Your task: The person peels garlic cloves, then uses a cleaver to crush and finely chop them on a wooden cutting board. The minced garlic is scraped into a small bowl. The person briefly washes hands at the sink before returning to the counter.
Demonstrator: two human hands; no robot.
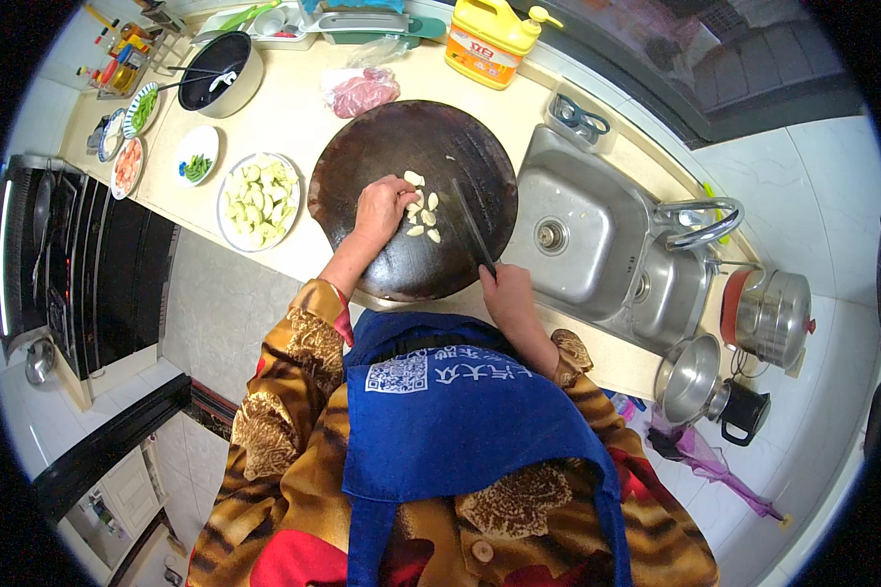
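A round, dark, worn chopping board (pixel 382 257) lies on the counter before me. Several peeled garlic cloves (pixel 428 218) are spread near its middle. My left hand (pixel 383 209) reaches over the board from the left, its bent fingertips at the cloves; whether they pinch one is hidden. On the right, my right hand (pixel 508 291) grips the dark handle of a kitchen knife (pixel 472 229) at the board's near right edge. The blade points away from me, seen nearly edge-on, to the right of the garlic and apart from it.
Left of the board stand a plate of pale cut vegetable pieces (pixel 259 202), a small plate of chopped green pepper (pixel 197 167) and a deep pot (pixel 224 77). Bagged raw meat (pixel 363 92) lies behind it. A steel double sink (pixel 587 220) with a faucet (pixel 705 220) adjoins it on the right.
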